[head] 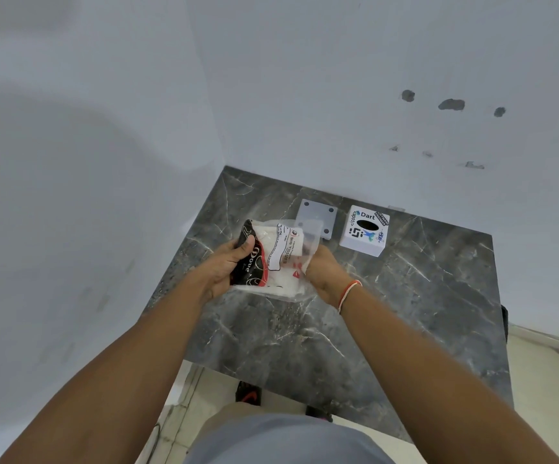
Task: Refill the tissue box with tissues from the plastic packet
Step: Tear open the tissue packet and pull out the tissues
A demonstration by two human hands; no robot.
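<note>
I hold a clear plastic packet of white tissues (280,262) above the dark marble table (405,313); its left end is black with red and white print. My left hand (228,266) grips that printed end, thumb on top. My right hand (325,272) holds the packet's loose right edge. The white tissue box (365,234) stands further back and to the right, covered in stickers, its dark oval slot facing up. A grey square plate (316,214) with corner holes lies just left of the box, partly behind the packet.
White walls meet in a corner behind and left of the table. The table's front edge (271,386) is close to my body, with sandals on the pale floor below it. Several dark marks dot the right wall.
</note>
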